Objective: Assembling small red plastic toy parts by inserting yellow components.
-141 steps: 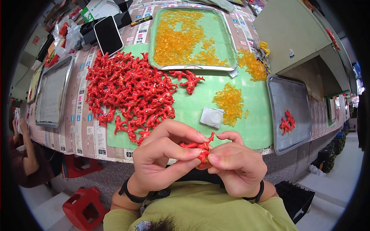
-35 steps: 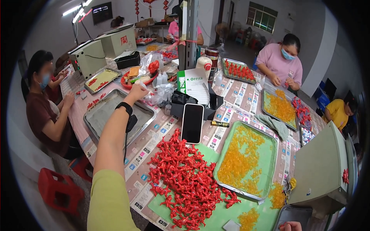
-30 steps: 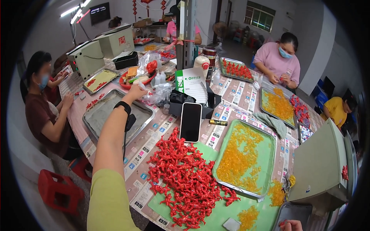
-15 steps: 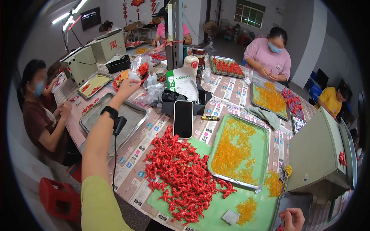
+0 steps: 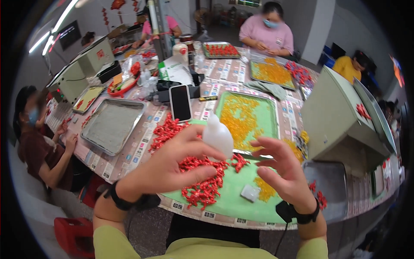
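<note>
A small white squeeze bottle with a narrow tip is held up over the table in the fingers of my left hand. My right hand is raised to the right of the bottle, its fingers apart and curved, holding nothing. Below my left hand spreads a heap of small red plastic figures, partly hidden by that hand. Behind the bottle lies a green-lined metal tray with loose translucent yellow pieces. A small whitish square block sits beside more yellow pieces on the green mat.
An empty metal tray lies at left. A phone leans near the table's middle, beside a red basket. At right stand a large pale metal box and a grey tray. Co-workers sit around the table.
My left hand has come back from the far left with a white squeeze bottle in it. My right hand has moved left from the grey tray and opened. The view has shifted.
</note>
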Tool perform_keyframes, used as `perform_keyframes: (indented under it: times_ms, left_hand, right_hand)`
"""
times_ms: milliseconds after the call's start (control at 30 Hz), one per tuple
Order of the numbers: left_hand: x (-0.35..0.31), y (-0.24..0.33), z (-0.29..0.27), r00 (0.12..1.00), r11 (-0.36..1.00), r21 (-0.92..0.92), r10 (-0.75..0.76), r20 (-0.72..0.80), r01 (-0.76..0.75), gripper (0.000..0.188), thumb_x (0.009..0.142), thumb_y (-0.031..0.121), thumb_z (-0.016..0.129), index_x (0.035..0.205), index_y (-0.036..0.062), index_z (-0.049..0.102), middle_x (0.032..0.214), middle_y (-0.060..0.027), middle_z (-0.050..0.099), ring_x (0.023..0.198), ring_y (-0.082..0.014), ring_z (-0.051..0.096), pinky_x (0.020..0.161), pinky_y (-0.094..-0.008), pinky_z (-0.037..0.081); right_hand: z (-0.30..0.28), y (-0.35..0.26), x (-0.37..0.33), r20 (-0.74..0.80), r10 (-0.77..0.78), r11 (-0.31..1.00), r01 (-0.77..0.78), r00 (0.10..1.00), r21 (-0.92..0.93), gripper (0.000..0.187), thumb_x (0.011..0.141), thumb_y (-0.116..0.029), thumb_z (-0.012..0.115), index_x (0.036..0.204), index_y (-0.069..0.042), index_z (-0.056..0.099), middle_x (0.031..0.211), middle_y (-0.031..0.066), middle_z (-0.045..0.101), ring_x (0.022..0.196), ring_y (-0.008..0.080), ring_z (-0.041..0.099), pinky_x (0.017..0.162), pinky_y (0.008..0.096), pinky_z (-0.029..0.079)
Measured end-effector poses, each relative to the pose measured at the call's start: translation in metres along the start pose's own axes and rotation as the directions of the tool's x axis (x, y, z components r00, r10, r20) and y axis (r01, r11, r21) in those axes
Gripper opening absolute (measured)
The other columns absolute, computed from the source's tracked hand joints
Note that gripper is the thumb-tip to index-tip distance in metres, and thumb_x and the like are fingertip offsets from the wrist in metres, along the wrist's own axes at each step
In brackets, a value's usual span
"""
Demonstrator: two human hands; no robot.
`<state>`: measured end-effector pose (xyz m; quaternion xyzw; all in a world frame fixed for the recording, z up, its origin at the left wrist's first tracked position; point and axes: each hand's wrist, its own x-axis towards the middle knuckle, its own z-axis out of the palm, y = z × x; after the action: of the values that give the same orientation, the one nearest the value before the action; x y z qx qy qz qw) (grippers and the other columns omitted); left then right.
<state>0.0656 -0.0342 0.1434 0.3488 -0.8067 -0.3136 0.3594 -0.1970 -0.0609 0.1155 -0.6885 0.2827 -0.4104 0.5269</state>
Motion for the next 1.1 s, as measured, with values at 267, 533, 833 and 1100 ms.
perform_keyframes:
  times_ms: [267,533,833,1100]
  left_hand:
    - [0.006,0.006,0.084,0.992,0.979,-0.201,0.042,0.12,-0.017,0.011,0.079,0.006,0.068,0.089,0.0042,0.064,0.122,-0.0116,0.043,0.114,-0.0265,0.048,0.094,-0.0382,0.042]
    - [-0.023,-0.024,0.094,0.992,0.999,0.033,-0.011,-0.125,0.016,0.013,0.074,0.0,0.068,0.084,0.0025,0.059,0.125,-0.0145,0.045,0.109,-0.0278,0.054,0.09,-0.0369,0.045]
    - [-0.092,-0.033,0.103,0.9,0.872,0.219,-0.424,-0.105,0.437,0.03,0.073,0.003,0.07,0.101,0.0041,0.059,0.095,-0.0111,0.048,0.077,-0.0248,0.056,0.067,-0.0335,0.047]
    - [-0.097,-0.046,0.12,0.925,0.864,0.331,-0.351,-0.146,0.38,0.033,0.07,0.0,0.071,0.101,0.0038,0.061,0.096,-0.0092,0.049,0.072,-0.0201,0.053,0.063,-0.0308,0.045]
  right_hand:
    - [-0.001,0.011,-0.036,0.006,0.162,0.965,-0.16,0.987,0.208,0.038,0.085,-0.007,0.066,0.119,-0.003,0.049,0.116,0.0056,0.055,0.105,0.0136,0.055,0.084,0.0278,0.049]
    - [-0.045,0.037,-0.072,-0.13,0.201,0.98,-0.199,0.971,0.027,0.034,0.084,-0.003,0.064,0.114,-0.001,0.049,0.11,0.0067,0.059,0.105,0.0151,0.057,0.088,0.0315,0.046]
    - [-0.057,0.056,-0.074,0.032,0.103,0.668,-0.045,0.994,-0.743,0.033,0.076,0.001,0.066,0.106,-0.003,0.055,0.103,0.0131,0.06,0.1,0.0333,0.056,0.084,0.0373,0.046]
    - [-0.051,0.059,-0.066,0.136,0.046,0.493,0.096,0.99,-0.865,0.032,0.071,-0.001,0.067,0.101,-0.005,0.058,0.103,0.0098,0.059,0.101,0.0297,0.055,0.087,0.0389,0.041]
